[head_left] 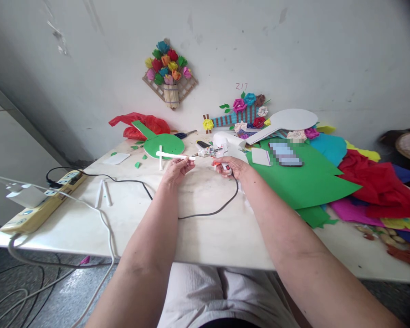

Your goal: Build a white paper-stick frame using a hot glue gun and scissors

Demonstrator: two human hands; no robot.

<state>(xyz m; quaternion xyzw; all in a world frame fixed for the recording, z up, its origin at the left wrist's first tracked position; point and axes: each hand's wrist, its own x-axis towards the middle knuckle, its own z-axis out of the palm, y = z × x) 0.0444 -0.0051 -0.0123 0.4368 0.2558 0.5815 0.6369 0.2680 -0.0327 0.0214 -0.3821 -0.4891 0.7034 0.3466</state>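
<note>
My left hand [180, 169] pinches a narrow white strip [172, 156] near its right end. A second, short white strip [160, 163] crosses it at the far left end; whether the two are joined I cannot tell. In my right hand [228, 167] is a white hot glue gun [225, 150], its fingers wrapped round the handle. The nozzle points left, close to the strip's right end; I cannot make out whether they touch. From the handle a black cord [222, 210] loops over the table. Behind the strips lies a green paddle-shaped cutout [167, 145].
A yellow power strip [37, 212] with a white plug stands at the left edge. Two white strips [103, 193] lie nearby. Red plastic [146, 125] and scissors [185, 134] are behind. Green sheets [314, 182], a phone [286, 154], a white paddle cutout [294, 119] and red crepe paper [376, 182] cover the right.
</note>
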